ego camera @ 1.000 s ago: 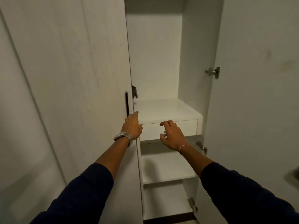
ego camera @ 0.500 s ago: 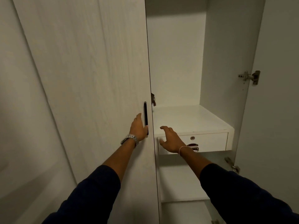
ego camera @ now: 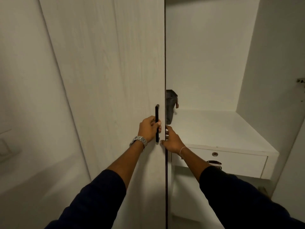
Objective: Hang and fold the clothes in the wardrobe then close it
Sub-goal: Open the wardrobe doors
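Pale wood-grain laminate covers the left wardrobe door [ego camera: 107,80], which fills the left half of the view. On its right edge runs a black bar handle [ego camera: 157,123], and the left hand [ego camera: 148,129] curls its fingers round this bar, a metal watch [ego camera: 138,141] on the wrist. Just beside it the right hand [ego camera: 171,139] wraps its fingers over the door's free edge, thumb on the front face. Behind that edge a dark bag [ego camera: 170,106] stands on the white shelf [ego camera: 214,129], above a drawer [ego camera: 231,162]. No clothes show. Swinging the door either way risks trapping the right fingers against the frame, or knocking the bag, because both sit in the door's path.
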